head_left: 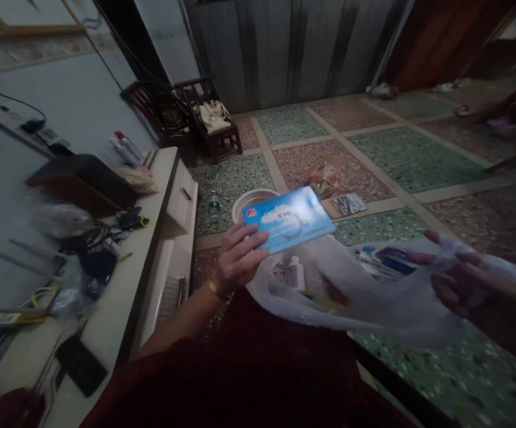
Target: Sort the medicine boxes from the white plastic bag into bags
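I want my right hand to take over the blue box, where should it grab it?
Grip the free right end of the blue box, coming in from the right above the bag. It is flat and nearly level, and the left hand pinches only its left end, so a thumb-over, fingers-under pinch should fit there.

The blue box (288, 218) looks like glossy card, the bag (365, 297) thin translucent plastic. The floor (374, 148) is speckled polished stone; the chairs (191, 113) dark wood.
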`<state>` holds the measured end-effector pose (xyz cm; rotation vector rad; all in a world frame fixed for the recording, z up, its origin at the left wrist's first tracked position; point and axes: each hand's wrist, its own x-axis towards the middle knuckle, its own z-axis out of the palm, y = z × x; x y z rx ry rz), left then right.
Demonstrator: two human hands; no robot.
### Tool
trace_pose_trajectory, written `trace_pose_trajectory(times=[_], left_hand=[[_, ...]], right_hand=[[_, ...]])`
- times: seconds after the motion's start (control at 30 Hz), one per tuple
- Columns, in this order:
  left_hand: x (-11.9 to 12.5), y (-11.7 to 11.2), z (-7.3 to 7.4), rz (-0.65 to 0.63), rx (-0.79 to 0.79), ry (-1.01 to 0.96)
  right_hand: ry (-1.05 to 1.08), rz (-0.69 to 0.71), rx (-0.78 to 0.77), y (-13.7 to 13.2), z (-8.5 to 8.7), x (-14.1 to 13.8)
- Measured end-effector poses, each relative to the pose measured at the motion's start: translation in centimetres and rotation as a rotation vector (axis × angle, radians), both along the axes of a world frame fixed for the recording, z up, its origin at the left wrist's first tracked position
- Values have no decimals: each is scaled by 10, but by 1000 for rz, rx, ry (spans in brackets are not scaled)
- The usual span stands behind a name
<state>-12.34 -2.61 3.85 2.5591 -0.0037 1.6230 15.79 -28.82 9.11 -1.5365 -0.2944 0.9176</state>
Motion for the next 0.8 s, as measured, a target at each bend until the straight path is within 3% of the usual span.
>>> trace_pose_trajectory(times=[0.07,0.13,0.47,0.6,0.8], left_hand=[[-5,0,-4,43,146,5],[-9,-1,-8,59,192,18],[-5,-3,-14,115,191,14],[-5,-3,-14,85,166,16],[-8,-3,-14,31,144,43]], right_hand=[[-12,7,19,-1,-2,0],[-9,20,23,-2,-3,1],[47,-86,-35,5,4,-5],[27,-50,-1,5,2,-5],[31,-106,-39,6,2,-5]])
